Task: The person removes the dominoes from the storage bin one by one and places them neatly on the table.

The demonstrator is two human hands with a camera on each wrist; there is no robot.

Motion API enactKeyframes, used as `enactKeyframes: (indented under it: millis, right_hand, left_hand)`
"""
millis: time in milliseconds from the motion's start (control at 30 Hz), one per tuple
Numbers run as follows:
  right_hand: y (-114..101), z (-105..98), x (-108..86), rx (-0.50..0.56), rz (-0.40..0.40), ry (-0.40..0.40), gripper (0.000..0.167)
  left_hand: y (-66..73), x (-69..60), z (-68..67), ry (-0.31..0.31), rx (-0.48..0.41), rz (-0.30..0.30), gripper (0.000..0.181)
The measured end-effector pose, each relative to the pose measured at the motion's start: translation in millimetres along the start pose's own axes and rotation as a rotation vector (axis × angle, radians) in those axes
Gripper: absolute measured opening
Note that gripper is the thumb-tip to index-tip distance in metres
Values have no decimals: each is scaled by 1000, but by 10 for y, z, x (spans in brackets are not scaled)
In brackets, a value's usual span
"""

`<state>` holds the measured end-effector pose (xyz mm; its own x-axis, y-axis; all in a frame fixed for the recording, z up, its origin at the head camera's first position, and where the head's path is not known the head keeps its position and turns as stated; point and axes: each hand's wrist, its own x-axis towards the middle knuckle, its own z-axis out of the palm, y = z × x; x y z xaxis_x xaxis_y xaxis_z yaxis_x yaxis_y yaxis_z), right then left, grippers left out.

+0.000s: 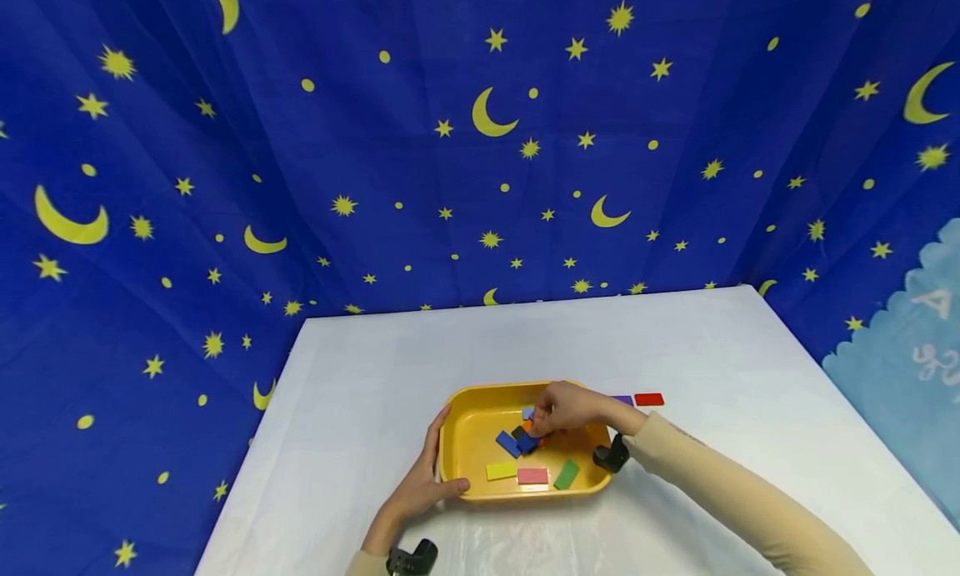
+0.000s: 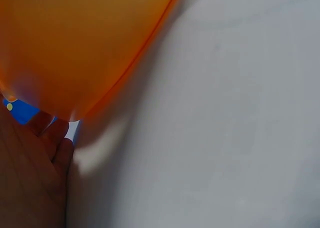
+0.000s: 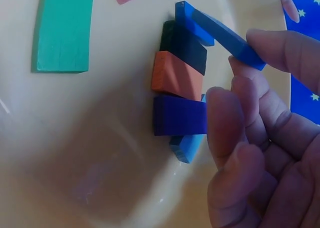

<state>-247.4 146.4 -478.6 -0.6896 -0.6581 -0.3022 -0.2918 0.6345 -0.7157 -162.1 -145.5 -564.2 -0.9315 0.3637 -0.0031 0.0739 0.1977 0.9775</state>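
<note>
Far left, our left hand [image 1: 422, 482] grips the yellow tray [image 1: 467, 430] at its near left corner, thumb over the near rim, fingers along the outer wall. The tray sits on the white worktop [image 1: 375, 376].

Inside, left to right: a yellow block [image 1: 501, 471] lies near the front wall; behind it, a flat blue block [image 1: 507, 443]. Next, in the middle, comes a close cluster: dark block [image 3: 182, 47], orange block [image 3: 175, 74], dark purple block [image 3: 179, 116] and light blue block [image 3: 183, 149]. We cannot tell exactly how they overlap. A pink block [image 1: 532, 476] lies in front.

Our right hand [image 1: 567, 407] pinches a second blue block [image 3: 227, 39] between thumb and fingers, over the cluster; whether that block touches its neighbour is unclear. A green block [image 1: 567, 475] lies further right.

Outside, beyond the tray's right end: a partly hidden violet block [image 1: 623, 400], then a red block [image 1: 649, 399].

Progress: we judge the block handling unfinished. Two blocks show outside; most are in the tray, one in hand. Whether the outside pair is done or pending, we cannot tell.
</note>
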Motion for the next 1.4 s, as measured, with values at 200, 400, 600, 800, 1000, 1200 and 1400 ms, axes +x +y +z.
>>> enactKeyframes:
  millis: [200,400,600,800,1000,1200,1400]
  right_hand:
    - [2,-20,-5,42,27,5,18]
    - [10,-73,-50,106,22,11,15]
    - [46,-163,-163,119,-8,57,16]
    - [130,-322,-346,160,-24,123,17]
    - [263,-540,-551,187,26,228,21]
    - [421,-731,-755,192,103,333,25]
    - [665,-836,-948,220,110,370,27]
  left_hand:
    - [23,-2,10,-1,-6,3,104]
    - [43,-9,8,1,-7,0,105]
    - [40,-5,6,-4,-8,9,105]
    - [37,-3,-1,-13,-14,25,105]
    - [24,5,-13,-23,-11,57,106]
    - [15,5,-16,-40,-30,69,106]
    - [14,-2,-11,-40,-38,67,106]
